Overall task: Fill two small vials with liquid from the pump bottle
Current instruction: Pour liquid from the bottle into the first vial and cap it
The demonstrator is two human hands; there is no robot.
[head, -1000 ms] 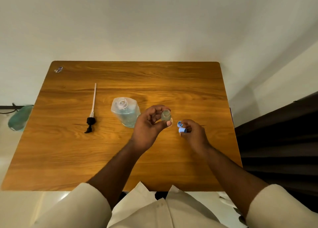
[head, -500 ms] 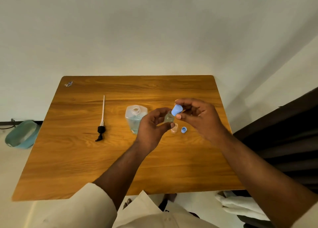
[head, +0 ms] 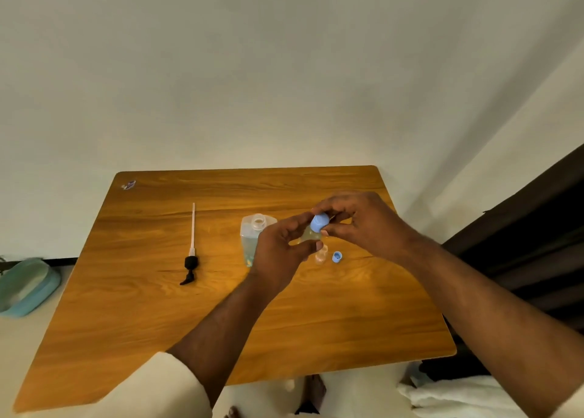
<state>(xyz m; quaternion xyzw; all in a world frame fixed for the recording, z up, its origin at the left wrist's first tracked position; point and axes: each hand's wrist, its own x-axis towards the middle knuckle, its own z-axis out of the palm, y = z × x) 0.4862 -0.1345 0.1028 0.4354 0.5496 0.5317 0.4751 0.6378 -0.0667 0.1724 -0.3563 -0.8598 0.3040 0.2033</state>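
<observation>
My left hand (head: 279,253) holds a small clear vial (head: 308,236) of pale liquid above the wooden table (head: 158,307). My right hand (head: 363,225) pinches a blue cap (head: 319,222) sitting on that vial's mouth. A second clear vial (head: 321,256) stands uncapped on the table just below, with another blue cap (head: 337,257) lying beside it on the right. The clear bottle (head: 252,237) with bluish liquid stands open behind my left hand. Its black pump head with a long white tube (head: 190,253) lies on the table to the left.
A small wrapper (head: 128,184) lies at the table's far left corner. A teal object (head: 27,286) sits on the floor left of the table. White cloth (head: 448,395) lies on the floor at the lower right. A dark curtain (head: 537,234) hangs at the right.
My right hand picked a blue cap off the table, rose, and brought it onto the vial held by my left hand. The view tilted upward, showing more wall.
</observation>
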